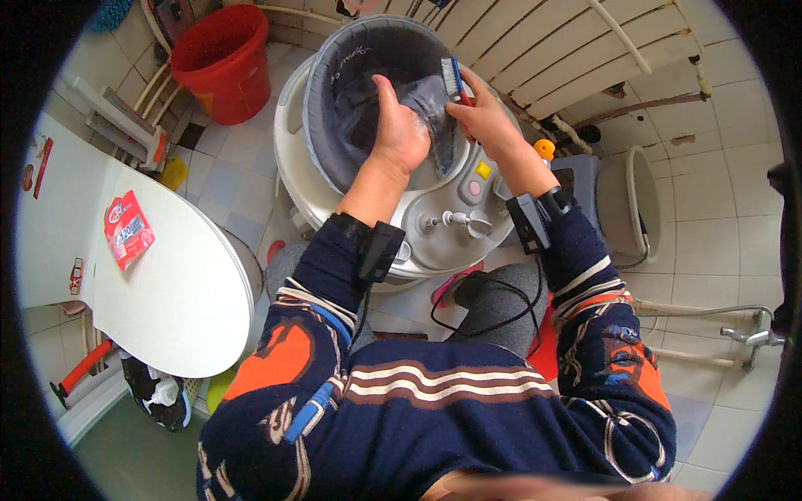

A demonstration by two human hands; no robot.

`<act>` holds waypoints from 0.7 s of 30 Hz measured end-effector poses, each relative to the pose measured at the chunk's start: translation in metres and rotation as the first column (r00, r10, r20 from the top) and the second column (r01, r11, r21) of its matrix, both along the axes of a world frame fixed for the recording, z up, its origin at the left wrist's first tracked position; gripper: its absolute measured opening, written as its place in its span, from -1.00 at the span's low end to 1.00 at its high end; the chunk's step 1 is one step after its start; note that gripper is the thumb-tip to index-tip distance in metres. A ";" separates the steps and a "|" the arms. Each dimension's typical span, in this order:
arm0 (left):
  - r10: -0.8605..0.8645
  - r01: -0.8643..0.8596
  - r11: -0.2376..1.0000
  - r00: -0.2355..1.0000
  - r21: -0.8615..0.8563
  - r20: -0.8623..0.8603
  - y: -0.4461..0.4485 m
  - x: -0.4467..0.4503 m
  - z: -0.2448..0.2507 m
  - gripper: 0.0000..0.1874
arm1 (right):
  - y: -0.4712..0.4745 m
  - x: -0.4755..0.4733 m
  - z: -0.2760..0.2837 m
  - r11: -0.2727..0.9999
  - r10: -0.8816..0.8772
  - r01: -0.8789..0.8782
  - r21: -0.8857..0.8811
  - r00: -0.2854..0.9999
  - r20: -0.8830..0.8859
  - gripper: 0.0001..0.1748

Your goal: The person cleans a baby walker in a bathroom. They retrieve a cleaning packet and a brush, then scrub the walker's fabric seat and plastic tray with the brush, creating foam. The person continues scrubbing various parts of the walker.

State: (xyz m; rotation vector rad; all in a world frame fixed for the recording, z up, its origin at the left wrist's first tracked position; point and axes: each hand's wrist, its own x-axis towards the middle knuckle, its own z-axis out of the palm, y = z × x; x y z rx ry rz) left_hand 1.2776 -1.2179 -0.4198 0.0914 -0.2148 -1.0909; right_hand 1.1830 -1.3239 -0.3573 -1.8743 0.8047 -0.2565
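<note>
A baby walker [291, 153] with a pale plastic frame stands before me. Dark grey fabric lines its seat [322, 106]. My left hand [402, 131] is in the seat opening, thumb raised, its curled fingers on a wet-looking bunched fold of grey fabric [426, 100]. Whitish foam shows on that hand, and its fingertips are hidden. At the right rim, my right hand [485, 116] grips a scrub brush [452, 78] with white bristles and a blue and red handle. The bristles face left, beside the fold.
A red bucket [222, 69] stands at upper left. On the left, a white toilet lid [182, 294] carries a red packet [128, 228]. The walker's tray has a yellow button [483, 170] and a knob [479, 224]. A black cable [495, 325] hangs over my right leg.
</note>
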 end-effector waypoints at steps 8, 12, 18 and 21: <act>0.037 -0.055 0.996 0.969 -0.068 -0.244 -0.010 0.006 -0.020 -0.02 | -0.002 -0.045 0.008 0.986 0.065 -0.042 0.160 0.988 -0.137 -0.21; 0.048 -0.058 0.998 0.959 -0.029 -0.279 -0.010 0.007 -0.020 -0.04 | 0.009 -0.045 0.011 0.961 0.105 -0.138 -0.241 0.984 -0.145 -0.29; -0.019 0.009 0.999 0.967 -0.041 -0.256 -0.009 0.006 -0.012 -0.26 | 0.057 -0.017 0.015 0.464 0.089 -0.527 -0.712 0.827 -0.555 -0.46; -0.077 0.028 0.990 0.927 -0.137 -0.368 -0.006 -0.002 -0.003 -0.43 | 0.049 -0.001 0.021 0.504 -0.045 -0.157 -0.850 0.977 -0.207 -0.49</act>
